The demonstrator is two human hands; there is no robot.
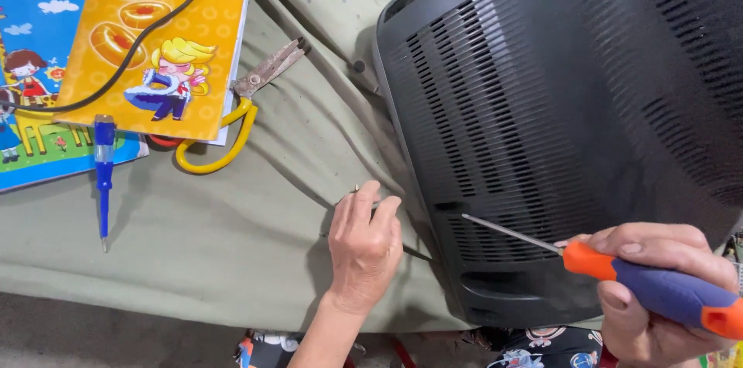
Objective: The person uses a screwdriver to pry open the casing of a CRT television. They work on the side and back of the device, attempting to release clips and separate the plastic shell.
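Our right hand [658,283] is closed around the orange and purple handle of a screwdriver [619,271], whose thin shaft points at a slot low on the vented back of the dark plastic casing [557,105]. Our left hand [364,248] rests on the green cloth [232,244] just beside the casing's edge, fingers curled over something small, perhaps a screw; we cannot quite tell. To turn well, we judge the shaft should stay in line with the hole, with the casing steadied. The casing sits near the cloth's front edge. Open cloth lies to the left, before the blue tester screwdriver [103,174], the yellow-handled snips [240,109] and the picture books [155,43].
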